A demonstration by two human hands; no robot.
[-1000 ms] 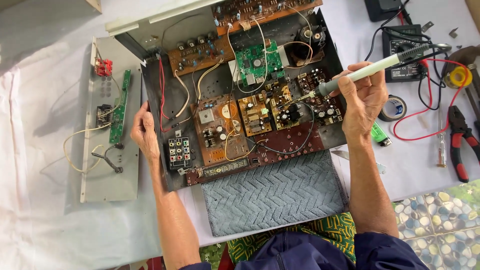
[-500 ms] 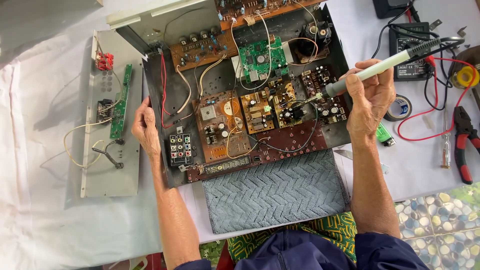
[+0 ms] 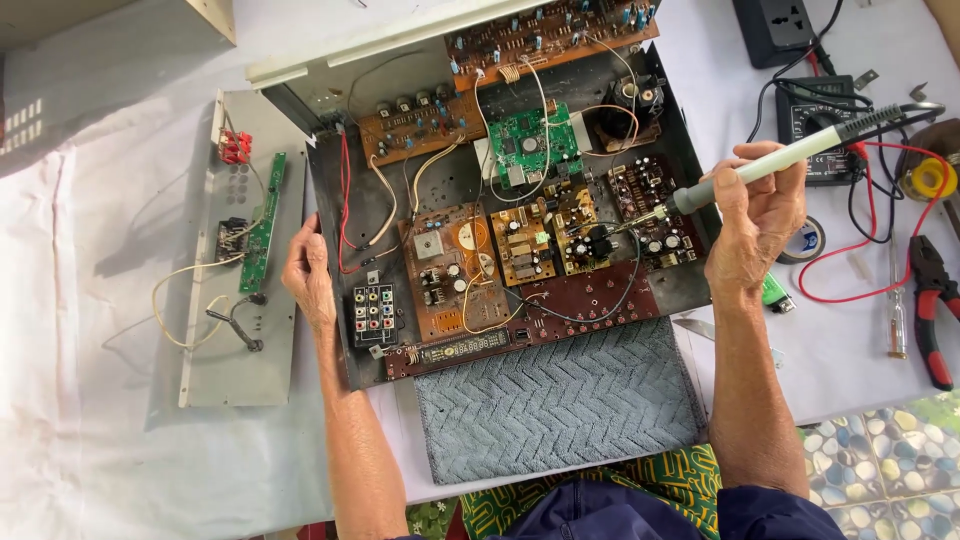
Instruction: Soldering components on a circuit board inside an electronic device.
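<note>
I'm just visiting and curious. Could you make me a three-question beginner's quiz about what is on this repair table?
1. True or false: the right hand holds the soldering iron with its tip over a circuit board inside the open metal case.
2. Where does the left hand rest? A) on the case's left edge B) on the grey towel C) on the pliers
3. What colour is the small board under the middle of the case's far edge?

Key: 1 true; 2 A; 3 green.
</note>
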